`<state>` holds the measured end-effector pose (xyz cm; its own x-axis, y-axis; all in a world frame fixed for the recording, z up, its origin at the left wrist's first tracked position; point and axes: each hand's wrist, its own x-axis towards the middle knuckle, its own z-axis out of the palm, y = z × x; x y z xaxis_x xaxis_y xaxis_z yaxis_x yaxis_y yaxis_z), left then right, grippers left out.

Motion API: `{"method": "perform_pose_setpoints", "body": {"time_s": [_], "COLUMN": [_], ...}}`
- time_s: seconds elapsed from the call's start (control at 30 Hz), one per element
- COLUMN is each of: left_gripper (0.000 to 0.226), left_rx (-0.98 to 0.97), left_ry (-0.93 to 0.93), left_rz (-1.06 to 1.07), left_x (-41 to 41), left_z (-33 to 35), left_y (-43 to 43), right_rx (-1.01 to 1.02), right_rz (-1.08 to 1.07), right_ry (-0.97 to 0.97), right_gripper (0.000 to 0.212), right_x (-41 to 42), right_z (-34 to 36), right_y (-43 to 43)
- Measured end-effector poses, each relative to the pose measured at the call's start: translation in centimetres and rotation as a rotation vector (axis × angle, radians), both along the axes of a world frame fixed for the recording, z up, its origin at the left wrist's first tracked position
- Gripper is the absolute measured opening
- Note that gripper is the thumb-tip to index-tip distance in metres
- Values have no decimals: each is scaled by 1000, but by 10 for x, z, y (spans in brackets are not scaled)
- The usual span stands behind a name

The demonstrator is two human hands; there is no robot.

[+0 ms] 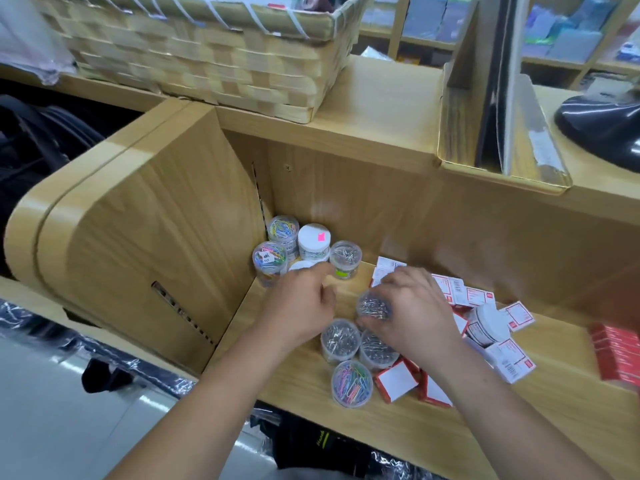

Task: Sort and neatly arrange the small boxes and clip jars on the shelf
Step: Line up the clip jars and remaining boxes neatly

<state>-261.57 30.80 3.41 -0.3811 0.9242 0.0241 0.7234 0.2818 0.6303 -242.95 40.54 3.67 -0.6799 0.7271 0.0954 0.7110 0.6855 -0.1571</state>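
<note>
On the shelf (284,358), right hand (412,306) with fingers curled round a jar of silver clips (374,304) — left hand (298,303) loosely stretched toward a white lid (299,266), gripping nothing.

Just my two bare hands and forearms: left hand (298,303), right hand (415,306). Both sides bare from fingers (320,271) down to the near frame edge. Nails too blurred to tell.

Wooden shelf (294,403) bears clip jars (341,339) and small boxes (512,362).
</note>
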Motion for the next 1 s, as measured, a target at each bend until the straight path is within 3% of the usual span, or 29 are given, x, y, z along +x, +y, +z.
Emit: {"method": "perform_pose_setpoints", "body": {"time_s": [0.07,0.17,0.33,0.4,0.5,0.57,0.77,1.0], "left_gripper": [40,50,54,53,48,47,35,21], "left_rx": [21,52,57,87,149,160,161,229], "left_ry": [-323,-426,-68,30,99,112,233,370], "left_rz": [-74,-239,-215,-178,-71,-15,44,74], "left_x": [3,10,12,15,12,10,12,15], "left_z": [-7,-18,-31,-30,-33,-35,-30,-33], "left_y": [-29,-58,-65,-65,-62,-57,-38,-15], "right_rx": [10,12,19,-9,-165,-154,-177,-307], "right_rz": [15,-18,-13,-15,-82,-74,-132,-179], "right_ry": [-73,-120,-211,-113,191,329,345,553], "right_gripper": [37,36,35,34,41,42,46,39], "right_x": [-9,-19,-27,-27,-31,-40,-69,-61], "right_z": [5,10,21,23,35,42,27,14], "right_y": [-1,-5,-11,-13,-9,0,24,29]}}
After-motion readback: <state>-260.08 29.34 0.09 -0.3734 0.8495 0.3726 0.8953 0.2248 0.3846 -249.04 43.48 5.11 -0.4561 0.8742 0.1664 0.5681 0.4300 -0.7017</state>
